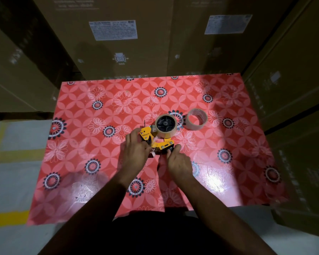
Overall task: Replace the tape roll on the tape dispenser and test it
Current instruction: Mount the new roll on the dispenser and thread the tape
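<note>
Red floral table [238, 144], one dispenser [156, 140], two tape rolls, two hands

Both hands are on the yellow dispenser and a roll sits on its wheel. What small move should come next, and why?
Probably pull the tape end through the front. A roll is mounted on the dispenser, both hands work there, and another roll lies aside.

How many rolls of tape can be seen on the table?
2. One tape roll sits mounted on the yellow tape dispenser that both hands hold. The second roll lies loose on the table, just right of the dispenser. None seems hidden.
</note>
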The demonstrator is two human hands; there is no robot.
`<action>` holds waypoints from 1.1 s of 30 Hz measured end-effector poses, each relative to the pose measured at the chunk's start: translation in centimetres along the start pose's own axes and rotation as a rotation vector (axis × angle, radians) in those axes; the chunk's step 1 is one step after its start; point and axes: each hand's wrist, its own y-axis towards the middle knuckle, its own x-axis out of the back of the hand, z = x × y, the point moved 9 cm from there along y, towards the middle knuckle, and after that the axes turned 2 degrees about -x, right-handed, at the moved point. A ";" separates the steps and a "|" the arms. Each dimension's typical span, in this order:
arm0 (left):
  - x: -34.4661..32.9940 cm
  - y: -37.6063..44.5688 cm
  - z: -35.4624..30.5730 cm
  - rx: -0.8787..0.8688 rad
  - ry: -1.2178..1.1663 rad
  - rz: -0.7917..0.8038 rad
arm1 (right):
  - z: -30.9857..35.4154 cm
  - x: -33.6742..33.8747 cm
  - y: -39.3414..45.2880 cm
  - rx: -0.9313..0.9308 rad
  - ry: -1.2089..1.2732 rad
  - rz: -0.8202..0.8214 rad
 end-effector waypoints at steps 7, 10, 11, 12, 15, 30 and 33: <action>0.1 0.2 2.2 0.005 -0.385 0.068 | -1.1 -0.7 0.5 -0.046 0.086 0.059; 0.3 0.2 2.8 -0.003 -0.390 0.133 | -1.2 -1.1 0.5 -0.043 0.077 0.066; 0.5 0.3 2.9 -0.016 -0.343 0.140 | -1.2 -1.0 0.5 -0.041 0.079 0.068; 0.7 0.4 3.0 -0.040 -0.268 0.136 | -1.2 -1.0 0.5 -0.041 0.083 0.071; 1.5 0.3 3.0 -0.139 -0.102 0.128 | -1.8 -0.9 0.6 -0.017 0.098 0.075; 2.3 -1.0 3.5 -0.217 -0.119 0.252 | -4.1 0.0 1.2 0.010 0.059 0.053; 2.1 -1.5 3.1 -0.198 -0.096 0.259 | -1.2 2.8 0.0 0.183 -0.032 -0.154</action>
